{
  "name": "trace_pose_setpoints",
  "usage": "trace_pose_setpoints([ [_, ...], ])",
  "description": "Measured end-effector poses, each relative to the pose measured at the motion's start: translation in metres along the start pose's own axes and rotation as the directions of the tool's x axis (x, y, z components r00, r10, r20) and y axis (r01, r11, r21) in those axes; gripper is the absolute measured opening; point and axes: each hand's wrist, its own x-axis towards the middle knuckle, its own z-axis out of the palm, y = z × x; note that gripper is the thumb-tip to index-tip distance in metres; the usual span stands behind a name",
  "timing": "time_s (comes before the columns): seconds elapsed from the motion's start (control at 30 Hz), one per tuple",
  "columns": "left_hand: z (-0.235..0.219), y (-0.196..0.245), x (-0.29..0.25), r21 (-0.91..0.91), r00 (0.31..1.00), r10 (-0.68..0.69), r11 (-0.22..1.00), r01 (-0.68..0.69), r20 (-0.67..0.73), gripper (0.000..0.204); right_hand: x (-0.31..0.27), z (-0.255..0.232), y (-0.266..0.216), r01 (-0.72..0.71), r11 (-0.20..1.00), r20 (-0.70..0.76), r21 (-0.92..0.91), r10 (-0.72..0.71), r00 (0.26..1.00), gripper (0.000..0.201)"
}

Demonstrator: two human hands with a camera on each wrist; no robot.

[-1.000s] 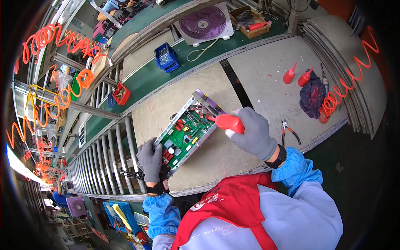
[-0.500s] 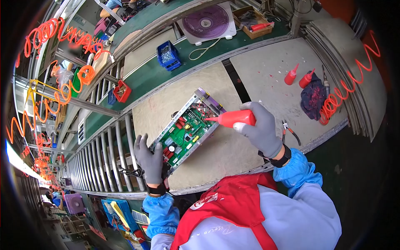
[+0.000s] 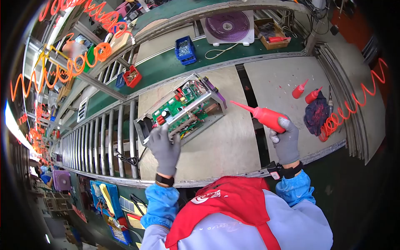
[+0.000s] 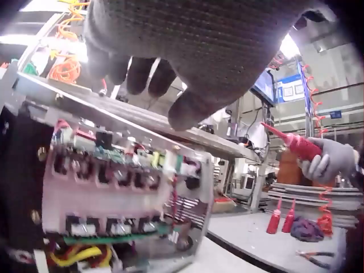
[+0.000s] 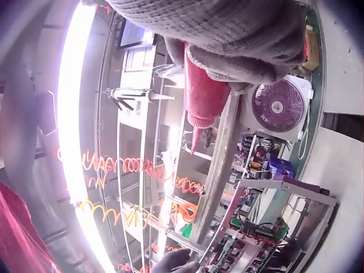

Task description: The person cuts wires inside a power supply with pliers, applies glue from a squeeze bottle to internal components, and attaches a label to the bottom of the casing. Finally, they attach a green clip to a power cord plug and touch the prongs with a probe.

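Observation:
My gloved right hand (image 3: 287, 143) grips a red squeeze bottle (image 3: 268, 118), its long thin nozzle aimed up and left, apart from the device. An open metal-framed device (image 3: 183, 110) with a green circuit board (image 3: 177, 104) sits tilted on the work surface, its side facing me. Over its near left corner is my gloved left hand (image 3: 164, 151), fingers loosely extended and overlapping the frame. In the left wrist view the left fingers (image 4: 139, 77) reach above the frame's top edge, and rows of components show inside the device.
Two more red bottles (image 3: 300, 89) stand by a dark stained cloth (image 3: 316, 112) and a coiled orange hose (image 3: 331, 125) on the right. A roller conveyor (image 3: 100, 143) adjoins on the left. A blue bin (image 3: 184, 50), red bin (image 3: 132, 77) and purple fan (image 3: 228, 26) line the back shelf.
The device has turned and tilted, so its side now shows. The bottle's nozzle has come away from the board as my right hand moved right. My left hand has shifted along the device's near end.

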Motion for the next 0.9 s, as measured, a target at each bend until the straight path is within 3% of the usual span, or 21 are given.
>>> trace_pose_setpoints([
  [0.03,-0.003,-0.008,0.008,0.07,0.999,0.004,0.998,-0.008,0.054,0.052,-0.002,0.0,0.001,-0.02,1.0,-0.001,0.023,0.02,1.0,0.038],
  [0.1,0.011,-0.028,0.004,0.071,0.955,-0.061,0.997,0.042,0.289,0.049,-0.003,0.004,0.003,-0.054,0.996,-0.002,0.077,0.054,0.999,0.037],
  [0.2,0.027,-0.04,0.01,0.105,0.964,-0.072,0.993,0.046,0.257,0.038,-0.006,0.011,0.01,-0.135,0.964,-0.003,0.23,0.139,0.99,0.036],
  [0.3,0.027,-0.041,0.007,-0.088,0.962,-0.113,0.986,0.138,0.25,0.031,-0.013,0.008,0.01,-0.214,0.947,0.129,0.237,0.188,0.974,0.033],
  [0.33,0.031,-0.042,-0.004,-0.212,0.93,-0.166,0.946,0.244,0.328,0.031,-0.014,0.003,0.009,-0.237,0.937,0.159,0.255,0.201,0.967,0.037],
  [0.37,0.018,-0.019,-0.028,-0.112,0.969,-0.044,0.991,0.073,0.243,0.031,-0.01,0.001,0.007,-0.209,0.929,0.147,0.306,0.17,0.974,0.04],
  [0.43,0.006,0.002,-0.057,-0.223,0.971,0.018,0.974,0.037,0.24,0.032,-0.01,-0.008,0.003,-0.192,0.906,0.118,0.378,0.158,0.98,0.046],
  [0.5,-0.016,0.018,-0.06,-0.289,0.953,0.031,0.955,0.061,0.303,0.03,-0.01,-0.009,-0.001,-0.168,0.906,0.056,0.387,0.159,0.986,0.047],
  [0.57,-0.031,0.004,-0.036,-0.223,0.877,-0.032,0.962,0.157,0.48,0.028,-0.008,-0.012,-0.005,-0.198,0.9,0.042,0.388,0.198,0.979,0.046],
  [0.6,-0.033,0.0,-0.025,-0.429,0.871,-0.154,0.821,0.376,0.467,0.027,-0.007,-0.011,-0.007,-0.198,0.911,0.033,0.361,0.199,0.979,0.046],
  [0.63,-0.023,-0.011,-0.021,-0.414,0.954,-0.066,0.89,0.189,0.294,0.025,-0.004,-0.004,-0.006,-0.193,0.921,0.031,0.338,0.194,0.98,0.046],
  [0.67,-0.019,-0.02,0.0,-0.461,0.918,-0.103,0.84,0.287,0.383,0.025,-0.001,0.003,-0.005,-0.191,0.93,0.035,0.314,0.19,0.981,0.045],
  [0.7,-0.023,-0.02,0.026,-0.36,0.915,-0.097,0.899,0.249,0.391,0.025,-0.001,0.007,0.0,-0.161,0.959,0.038,0.232,0.157,0.987,0.045],
  [0.8,0.023,-0.06,0.06,-0.271,0.946,-0.179,0.928,0.254,0.272,0.031,0.0,0.036,0.007,0.01,0.999,0.04,-0.032,-0.009,0.999,0.041],
  [0.9,0.062,-0.086,0.076,-0.109,0.905,-0.296,0.933,0.342,0.305,0.036,0.003,0.069,0.011,0.257,0.849,0.043,-0.462,-0.268,0.962,0.045],
])
